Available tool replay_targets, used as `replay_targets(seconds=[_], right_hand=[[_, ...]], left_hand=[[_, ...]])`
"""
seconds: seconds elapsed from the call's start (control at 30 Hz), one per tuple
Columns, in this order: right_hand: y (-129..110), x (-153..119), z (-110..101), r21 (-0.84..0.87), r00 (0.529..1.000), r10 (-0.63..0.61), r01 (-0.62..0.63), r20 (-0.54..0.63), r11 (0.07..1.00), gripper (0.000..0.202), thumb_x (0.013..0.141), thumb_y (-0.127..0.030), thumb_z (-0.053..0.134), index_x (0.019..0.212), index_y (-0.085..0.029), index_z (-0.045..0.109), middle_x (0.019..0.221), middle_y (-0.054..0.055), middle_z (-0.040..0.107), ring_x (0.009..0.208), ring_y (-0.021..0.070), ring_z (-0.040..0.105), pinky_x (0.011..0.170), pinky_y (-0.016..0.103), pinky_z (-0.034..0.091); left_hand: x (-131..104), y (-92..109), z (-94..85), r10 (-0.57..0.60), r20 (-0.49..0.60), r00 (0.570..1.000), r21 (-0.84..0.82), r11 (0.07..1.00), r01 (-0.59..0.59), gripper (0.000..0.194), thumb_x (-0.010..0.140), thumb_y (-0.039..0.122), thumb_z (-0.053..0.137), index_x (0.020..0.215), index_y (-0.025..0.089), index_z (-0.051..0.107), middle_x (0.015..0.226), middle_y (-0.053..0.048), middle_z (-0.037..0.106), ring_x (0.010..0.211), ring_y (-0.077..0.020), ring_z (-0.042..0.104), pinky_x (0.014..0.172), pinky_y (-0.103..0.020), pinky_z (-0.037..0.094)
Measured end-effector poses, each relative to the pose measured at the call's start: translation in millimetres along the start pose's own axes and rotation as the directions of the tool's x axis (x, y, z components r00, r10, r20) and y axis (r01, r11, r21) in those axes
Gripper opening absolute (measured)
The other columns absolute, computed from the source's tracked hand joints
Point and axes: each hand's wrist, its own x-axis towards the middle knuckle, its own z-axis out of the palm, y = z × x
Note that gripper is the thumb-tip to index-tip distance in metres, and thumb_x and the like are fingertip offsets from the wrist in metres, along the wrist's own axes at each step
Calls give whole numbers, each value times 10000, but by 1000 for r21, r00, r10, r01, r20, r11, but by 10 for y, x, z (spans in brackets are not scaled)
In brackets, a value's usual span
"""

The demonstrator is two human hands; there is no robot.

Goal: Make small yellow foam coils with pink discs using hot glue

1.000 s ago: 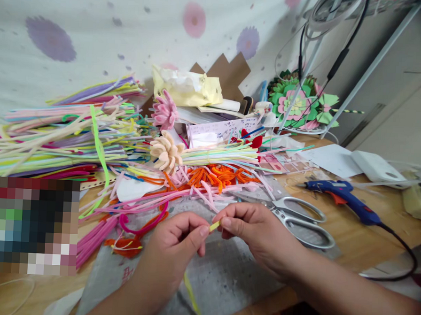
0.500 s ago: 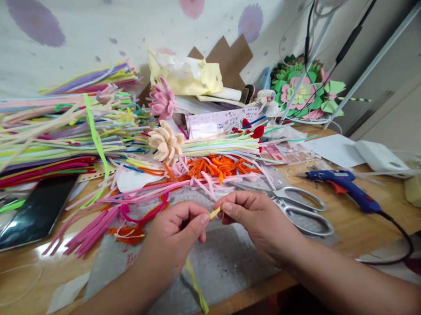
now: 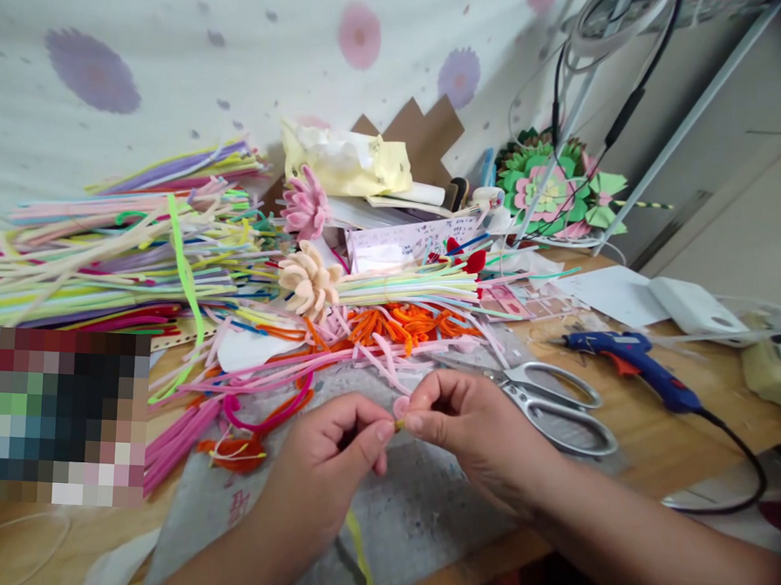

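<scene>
My left hand (image 3: 333, 451) and my right hand (image 3: 468, 427) meet above the grey cutting mat (image 3: 418, 521), fingertips almost touching. Both are closed in a pinch on a narrow yellow-green strip (image 3: 362, 560), possibly tape. A tiny piece of it shows between the fingertips, and a loose tail hangs below my left hand. Whatever else the fingers may enclose is hidden. Silver-handled scissors (image 3: 571, 415) lie just beyond my right hand. Left of my left hand is an orange fuzzy piece (image 3: 238, 453) beside a magenta pipe cleaner (image 3: 237, 414).
Bundles of coloured pipe cleaners (image 3: 123, 261) fill the left. A cream fuzzy flower (image 3: 309, 281) and a pink one (image 3: 305, 202) stand at the back. A blue glue gun (image 3: 642, 362) with a trailing cord lies right, near a paper flower arrangement (image 3: 546, 187). A pixelated patch covers the lower left.
My fingertips have come closer together, so less of the yellow-green strip shows between them. The whole view has shifted slightly, with the scene sitting lower in the frame.
</scene>
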Motion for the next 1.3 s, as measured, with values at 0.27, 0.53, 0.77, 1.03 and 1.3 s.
replay_targets(seconds=[0.27, 0.53, 0.77, 1.03, 1.3], right_hand=[[-48, -7, -30, 107, 997, 76, -79, 33, 991, 369, 653, -499, 753, 686, -143, 664, 688, 12, 619, 668, 122, 527, 695, 279, 406], [-79, 50, -226, -143, 989, -102, 86, -107, 986, 172, 735, -303, 682, 650, -171, 612, 612, -41, 557, 586, 96, 465, 600, 244, 338], [-63, -8, -123, -200, 995, -93, 98, 38, 975, 162, 715, -273, 678, 813, -165, 606, 794, 19, 614, 745, 154, 560, 715, 297, 416], [-48, 64, -7, -301, 990, -136, 138, 28, 944, 144, 714, -265, 673, 687, -175, 564, 649, -32, 519, 600, 112, 447, 574, 251, 346], [-70, 34, -17, -184, 992, -118, 124, 43, 975, 145, 734, -292, 649, 748, -166, 580, 719, -9, 550, 676, 133, 486, 661, 283, 381]], left_hand=[[48, -74, 6, -110, 43, 993, -317, 941, 118, 172, 789, 290, 632, 652, 187, 622, 505, 58, 518, 464, -83, 346, 446, -213, 238], [74, -2, 12, -248, 71, 966, -527, 813, 248, 227, 715, 319, 722, 606, 159, 604, 480, 73, 454, 427, -47, 256, 430, -210, 163], [65, -41, 33, -242, 55, 969, -506, 830, 237, 166, 704, 282, 731, 645, 158, 638, 471, 72, 465, 430, -44, 289, 424, -193, 179], [67, 9, 25, -222, 69, 973, -497, 837, 226, 177, 694, 277, 715, 618, 161, 605, 459, 69, 474, 422, -45, 275, 412, -196, 161], [59, -19, 1, -164, 48, 985, -405, 898, 170, 164, 728, 288, 682, 633, 168, 622, 484, 61, 479, 460, -66, 311, 431, -213, 185]])
